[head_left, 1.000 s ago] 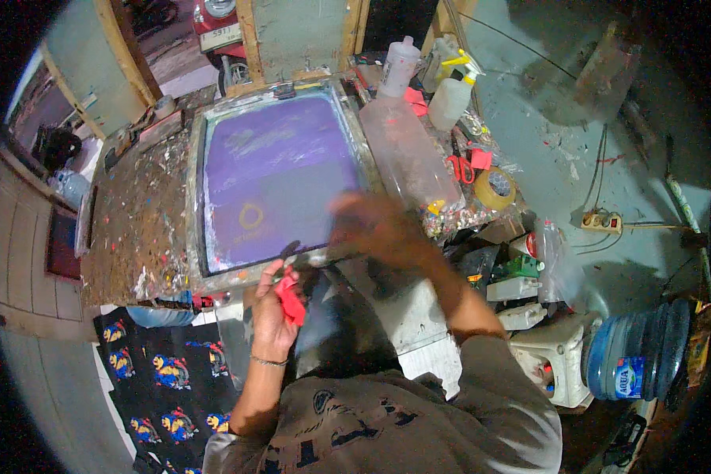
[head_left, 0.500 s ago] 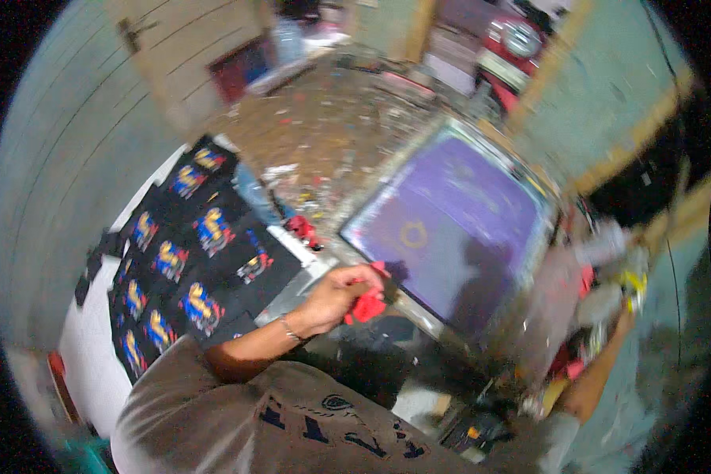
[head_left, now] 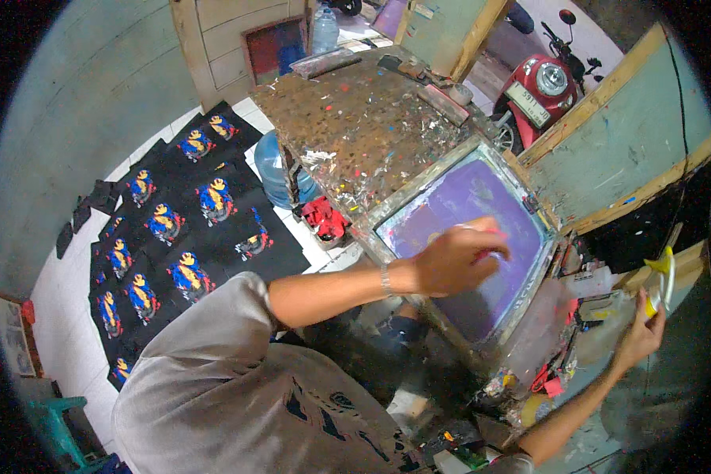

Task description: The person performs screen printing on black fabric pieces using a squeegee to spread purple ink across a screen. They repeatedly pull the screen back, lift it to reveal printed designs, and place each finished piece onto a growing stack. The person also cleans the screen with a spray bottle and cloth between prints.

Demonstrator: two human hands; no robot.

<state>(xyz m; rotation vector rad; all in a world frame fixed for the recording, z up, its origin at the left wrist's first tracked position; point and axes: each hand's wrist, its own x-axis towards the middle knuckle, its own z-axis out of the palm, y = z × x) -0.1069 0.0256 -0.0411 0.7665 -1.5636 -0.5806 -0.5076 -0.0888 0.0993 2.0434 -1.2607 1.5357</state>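
Note:
My left hand (head_left: 458, 259) hovers over the purple mesh of a framed printing screen (head_left: 482, 186), its fingers closed. A bit of red cloth (head_left: 491, 254) shows at the fingers; most of it is hidden in the hand. Off to the right, my right hand (head_left: 640, 338) grips a yellow-and-white item (head_left: 662, 286) with a curved white part and a yellow top; its exact kind is unclear. That hand is raised beside the green wall, above a cluttered surface.
Black printed fabric pieces (head_left: 166, 221) cover the floor at left. A paint-spattered table (head_left: 355, 126) adjoins the screen. Red rags (head_left: 324, 218) sit by its corner, near a blue water jug (head_left: 275, 170). A red motorbike (head_left: 541, 87) stands beyond a doorway, and a green stool (head_left: 59, 419) at lower left.
My left hand has moved right, from the screen's near left edge to over its mesh. The right hand now holds the yellow-and-white item clear of the clutter. The view has shifted and sharpened.

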